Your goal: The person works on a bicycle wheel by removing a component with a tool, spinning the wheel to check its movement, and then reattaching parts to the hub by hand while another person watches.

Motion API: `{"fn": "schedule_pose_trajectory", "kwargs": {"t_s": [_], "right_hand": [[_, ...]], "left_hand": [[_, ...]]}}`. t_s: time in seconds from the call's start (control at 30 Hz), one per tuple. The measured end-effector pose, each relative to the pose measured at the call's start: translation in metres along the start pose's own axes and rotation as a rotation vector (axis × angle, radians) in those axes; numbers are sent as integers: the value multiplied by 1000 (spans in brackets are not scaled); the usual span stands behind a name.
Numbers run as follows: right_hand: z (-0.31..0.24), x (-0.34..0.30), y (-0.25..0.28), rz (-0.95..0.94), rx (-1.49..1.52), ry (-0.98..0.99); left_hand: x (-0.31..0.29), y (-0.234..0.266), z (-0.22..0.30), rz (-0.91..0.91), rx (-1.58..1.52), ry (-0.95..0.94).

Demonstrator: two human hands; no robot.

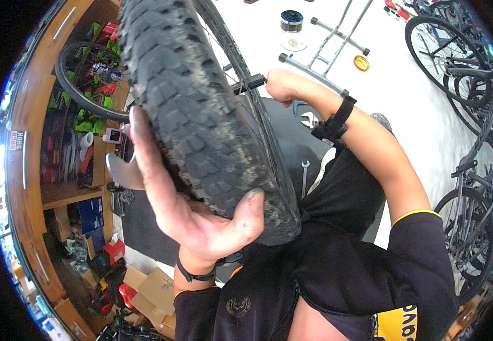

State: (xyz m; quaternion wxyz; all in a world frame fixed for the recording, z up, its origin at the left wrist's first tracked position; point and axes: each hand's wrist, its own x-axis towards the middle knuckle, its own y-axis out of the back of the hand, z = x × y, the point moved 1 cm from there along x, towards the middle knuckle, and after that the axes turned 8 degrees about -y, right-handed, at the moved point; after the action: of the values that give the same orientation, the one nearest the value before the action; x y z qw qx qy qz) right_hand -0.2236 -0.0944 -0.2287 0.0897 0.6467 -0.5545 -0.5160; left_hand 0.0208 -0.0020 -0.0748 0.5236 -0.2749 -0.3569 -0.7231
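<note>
A bicycle wheel with a knobbly black tyre (195,108) stands tilted in front of me, dried dirt on its tread. My left hand (201,219) is wrapped round the tyre's near side, thumb on the tread. Beside its fingers shows a curved silver metal piece (124,172); whether the hand touches it I cannot tell. My right hand (285,88) is closed in a fist at the end of the wheel's black hub (251,83); what is inside the fist is hidden. Under that hand, a blue tool part (297,107) shows next to an adjustable wrench (309,120).
A combination wrench (305,177) lies on the dark mat (286,133). Beyond are a metal stand (323,54), a dark tin (292,21) and a yellow-rimmed lid (361,63). Wooden shelves (67,199) and another wheel (67,74) stand left, bicycles (462,68) right, cardboard boxes (155,292) lower left.
</note>
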Motion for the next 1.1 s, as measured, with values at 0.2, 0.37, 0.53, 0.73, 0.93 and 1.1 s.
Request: {"fn": "schedule_pose_trajectory", "kwargs": {"t_s": [0.2, 0.37, 0.53, 0.73, 0.93, 1.1], "right_hand": [[-16, -21, 13, -71, 500, -151], [-3, -5, -11, 5, 645, -147], [6, 12, 12, -251, 837, -266], [10, -1, 11, -200, 637, -321], [18, -22, 15, -84, 456, -363], [13, -13, 8, -63, 366, -363]], "left_hand": [[0, 3, -3, -74, 75, -72], [5, -2, -8, -105, 104, -151], [9, -18, 5, -173, -19, -127], [6, -34, 19, -159, -31, -114], [8, -31, 23, -286, -165, -31], [-2, 17, -5, -556, -342, 224]]}}
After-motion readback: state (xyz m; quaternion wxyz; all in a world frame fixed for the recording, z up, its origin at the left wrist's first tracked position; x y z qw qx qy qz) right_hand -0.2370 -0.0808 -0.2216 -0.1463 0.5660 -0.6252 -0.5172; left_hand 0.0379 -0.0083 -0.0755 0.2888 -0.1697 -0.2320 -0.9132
